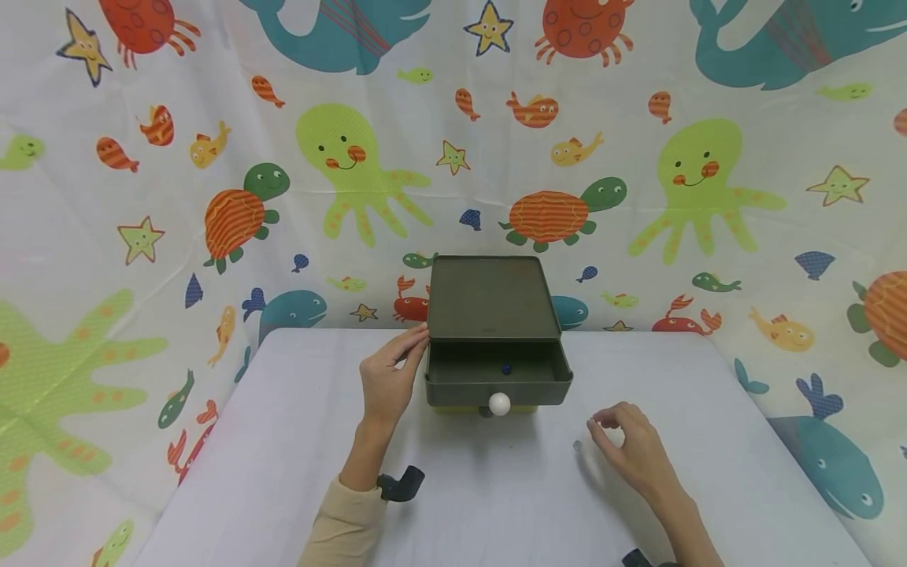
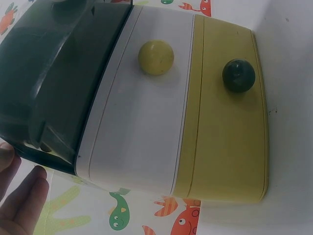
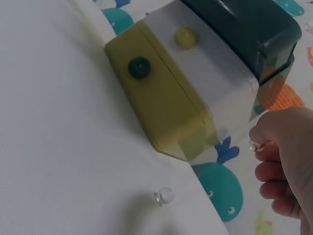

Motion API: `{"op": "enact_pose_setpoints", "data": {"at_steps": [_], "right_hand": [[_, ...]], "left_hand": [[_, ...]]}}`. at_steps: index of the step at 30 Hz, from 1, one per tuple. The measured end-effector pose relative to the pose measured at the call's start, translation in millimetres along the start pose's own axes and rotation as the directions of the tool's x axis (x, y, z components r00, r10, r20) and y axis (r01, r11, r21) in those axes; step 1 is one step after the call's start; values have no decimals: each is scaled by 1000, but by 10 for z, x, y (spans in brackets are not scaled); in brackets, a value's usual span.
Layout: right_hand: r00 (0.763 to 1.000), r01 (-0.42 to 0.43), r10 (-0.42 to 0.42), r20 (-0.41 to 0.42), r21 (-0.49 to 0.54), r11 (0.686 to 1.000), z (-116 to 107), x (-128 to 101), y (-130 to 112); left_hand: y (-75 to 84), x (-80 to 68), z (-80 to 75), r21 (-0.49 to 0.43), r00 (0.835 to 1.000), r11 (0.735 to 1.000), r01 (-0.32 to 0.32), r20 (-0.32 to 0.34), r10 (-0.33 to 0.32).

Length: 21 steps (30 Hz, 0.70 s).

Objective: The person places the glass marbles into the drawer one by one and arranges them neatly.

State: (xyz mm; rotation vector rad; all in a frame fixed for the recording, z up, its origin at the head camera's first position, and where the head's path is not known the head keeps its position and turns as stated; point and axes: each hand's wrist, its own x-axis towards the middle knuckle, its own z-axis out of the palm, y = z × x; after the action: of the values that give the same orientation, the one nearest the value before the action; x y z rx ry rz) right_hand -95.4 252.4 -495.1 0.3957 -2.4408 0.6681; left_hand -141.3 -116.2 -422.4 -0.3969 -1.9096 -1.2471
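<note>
A small drawer cabinet (image 1: 492,295) stands on the white table with its dark green top drawer (image 1: 460,394) pulled out. Inside that drawer lies a small blue bead (image 1: 506,368). My left hand (image 1: 388,382) touches the cabinet's left side near the top with fairly straight fingers (image 2: 30,198). To the right of the cabinet, my right hand (image 1: 631,445) is raised over the table, pinching a small clear bead (image 3: 254,146) between thumb and forefinger. Another clear bead (image 3: 165,195) lies on the table below that hand, also seen from the head.
Below the open drawer are a white drawer (image 2: 142,107) with a yellow knob (image 2: 156,57) and a yellow drawer (image 2: 225,142) with a dark green knob (image 2: 238,76). A white knob (image 1: 499,404) sticks out from the top drawer. Sea-animal cloth (image 1: 397,157) hangs behind the table (image 1: 305,378).
</note>
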Motion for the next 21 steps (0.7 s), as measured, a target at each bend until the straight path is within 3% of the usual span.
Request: {"op": "enact_pose_setpoints", "data": {"at_steps": [21], "right_hand": [[994, 93, -92, -56, 32, 995, -188, 141, -186]], "left_hand": [[5, -2, -2, -21, 1000, 1000, -3, 2, 3]]}}
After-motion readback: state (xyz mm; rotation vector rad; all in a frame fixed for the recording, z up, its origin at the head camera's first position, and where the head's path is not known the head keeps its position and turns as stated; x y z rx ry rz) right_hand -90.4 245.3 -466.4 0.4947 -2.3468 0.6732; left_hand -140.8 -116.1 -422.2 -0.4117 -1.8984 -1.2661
